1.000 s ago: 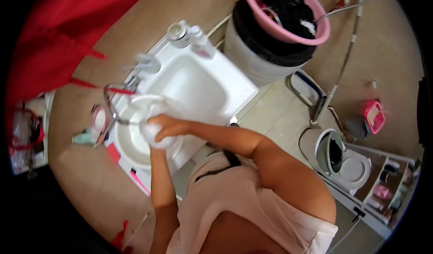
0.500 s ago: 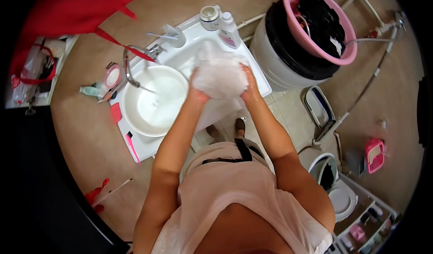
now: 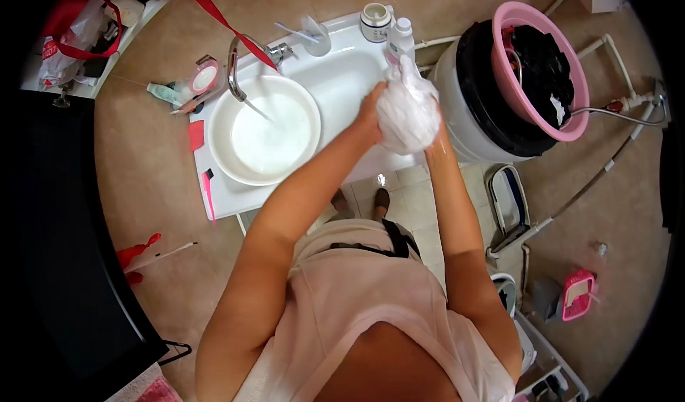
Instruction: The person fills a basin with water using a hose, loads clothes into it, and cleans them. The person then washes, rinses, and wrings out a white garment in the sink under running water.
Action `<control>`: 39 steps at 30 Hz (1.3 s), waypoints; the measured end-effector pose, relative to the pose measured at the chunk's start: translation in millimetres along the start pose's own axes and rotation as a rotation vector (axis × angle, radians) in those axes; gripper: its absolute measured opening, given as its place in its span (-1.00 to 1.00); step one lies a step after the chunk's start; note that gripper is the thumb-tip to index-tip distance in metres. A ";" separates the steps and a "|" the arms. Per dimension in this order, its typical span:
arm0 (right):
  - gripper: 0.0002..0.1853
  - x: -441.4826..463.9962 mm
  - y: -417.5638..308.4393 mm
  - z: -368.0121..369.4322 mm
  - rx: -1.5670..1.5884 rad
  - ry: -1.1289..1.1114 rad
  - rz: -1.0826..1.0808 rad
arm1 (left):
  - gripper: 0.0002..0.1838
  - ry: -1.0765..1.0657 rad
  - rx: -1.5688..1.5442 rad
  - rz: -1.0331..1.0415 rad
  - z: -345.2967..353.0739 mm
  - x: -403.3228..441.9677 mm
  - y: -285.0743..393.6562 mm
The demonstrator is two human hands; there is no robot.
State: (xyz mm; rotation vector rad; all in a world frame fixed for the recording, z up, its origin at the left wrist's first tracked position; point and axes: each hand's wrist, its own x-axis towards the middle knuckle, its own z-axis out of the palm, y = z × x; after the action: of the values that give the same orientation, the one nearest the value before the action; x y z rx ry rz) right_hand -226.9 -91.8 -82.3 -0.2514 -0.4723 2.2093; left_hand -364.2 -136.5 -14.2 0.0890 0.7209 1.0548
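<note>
A bunched wet white cloth [image 3: 408,116] is held up over the right side of the white sink [image 3: 342,81]. My left hand [image 3: 369,115] grips its left side. Round its right side is my right hand [image 3: 434,120], its fingers mostly hidden by the cloth. To the left, a round white basin [image 3: 265,131] with cloudy water sits in the sink, and a stream runs into it from the curved faucet [image 3: 234,73].
Behind the sink stand a jar [image 3: 375,22], a white bottle [image 3: 401,38] and a cup with a toothbrush [image 3: 316,39]. At right, a pink tub [image 3: 503,66] of dark clothes rests on a large barrel [image 3: 457,109]. A red cloth strap [image 3: 232,22] hangs near the faucet.
Both hands left the basin area and carried the white cloth right, across the sink. The cloth is now squeezed into a tighter bunch. The view has shifted too.
</note>
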 end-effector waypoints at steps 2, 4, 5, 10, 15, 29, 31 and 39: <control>-0.72 0.5 7.8 43.1 0.140 -0.063 0.008 | -0.54 0.118 0.106 0.077 9.3 -18.4 14.2; -0.73 17.2 20.5 37.9 -0.080 0.083 -0.043 | -0.54 0.176 0.268 0.256 11.5 -28.9 25.2; -0.72 26.0 26.6 40.2 -0.197 0.164 -0.067 | -0.52 0.283 0.433 0.400 20.6 -35.4 27.8; -0.71 40.1 49.0 92.0 -2.078 -0.290 -0.470 | -0.41 0.638 1.353 0.639 -2.8 -51.6 56.6; -0.62 65.8 121.6 59.7 -1.994 -0.273 -0.400 | -0.43 0.792 1.516 0.622 -44.7 -78.6 78.6; -0.61 86.4 184.8 65.7 -1.574 0.225 -0.029 | -0.27 1.306 1.308 0.389 -281.8 -150.4 122.6; -0.59 88.6 195.8 69.1 -1.708 0.097 -0.023 | -0.39 1.235 1.612 0.265 -276.5 -168.4 132.7; -0.38 122.7 283.1 63.7 -2.265 -0.097 -0.168 | -0.04 0.964 2.243 0.298 -274.8 -148.6 134.0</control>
State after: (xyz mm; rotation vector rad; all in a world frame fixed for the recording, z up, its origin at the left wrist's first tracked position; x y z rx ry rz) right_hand -524.4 -174.6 -144.7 -1.0870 -2.6005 0.5099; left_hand -668.6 -262.0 -98.5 1.7026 2.5146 -0.0530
